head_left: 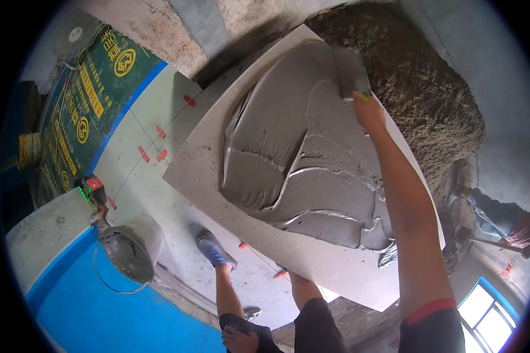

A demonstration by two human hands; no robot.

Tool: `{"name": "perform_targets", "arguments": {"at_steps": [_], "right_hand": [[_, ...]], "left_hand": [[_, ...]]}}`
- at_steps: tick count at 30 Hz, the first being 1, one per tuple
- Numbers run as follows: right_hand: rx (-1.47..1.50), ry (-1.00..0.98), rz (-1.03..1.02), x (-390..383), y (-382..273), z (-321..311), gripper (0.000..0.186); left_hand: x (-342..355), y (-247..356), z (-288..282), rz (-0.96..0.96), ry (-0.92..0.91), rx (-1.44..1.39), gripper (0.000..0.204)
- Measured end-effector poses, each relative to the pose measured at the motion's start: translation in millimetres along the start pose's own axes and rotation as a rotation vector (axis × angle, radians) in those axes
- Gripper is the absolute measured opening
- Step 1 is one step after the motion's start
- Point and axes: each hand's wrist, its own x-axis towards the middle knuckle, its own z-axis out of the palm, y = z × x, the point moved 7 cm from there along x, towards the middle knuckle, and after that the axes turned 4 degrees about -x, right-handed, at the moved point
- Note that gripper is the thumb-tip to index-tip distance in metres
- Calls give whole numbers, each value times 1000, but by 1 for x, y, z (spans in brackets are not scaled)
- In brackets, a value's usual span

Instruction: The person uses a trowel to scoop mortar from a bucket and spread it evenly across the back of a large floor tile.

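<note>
Tile back [218,153] was beige-grey, fine dotted grid texture. Adhesive [300,159] on it was wet mid-grey, ridged in curved streaks. Trowel [350,73] was grey, smeared. Laid floor tiles [153,188] were pale grey-white, levelling clips [161,155] red. Bucket [129,247] was grey, mortar-coated. Membrane [88,294] was bright blue. Sacks [82,112] were dark green, yellow print. Shoe [213,249] was blue. Sleeve cuff [431,309] was red on black.

Green rectangular sheet [82,112] with yellow emblems and lettering, flat on the floor, far left.
</note>
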Motion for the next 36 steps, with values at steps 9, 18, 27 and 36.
{"name": "perform_targets", "arguments": {"at_steps": [9, 18, 27, 36], "right_hand": [[-111, 176, 107, -26, 89, -44, 68], [795, -373, -88, -34, -86, -16, 38], [487, -52, 11, 55, -57, 11, 59], [555, -141, -33, -10, -28, 1, 59]], "left_hand": [[2, -5, 0, 11, 27, -90, 80], [5, -6, 6, 41, 48, -123, 80], [6, -3, 2, -4, 11, -44, 82], [7, -15, -5, -11, -13, -75, 82]]}}
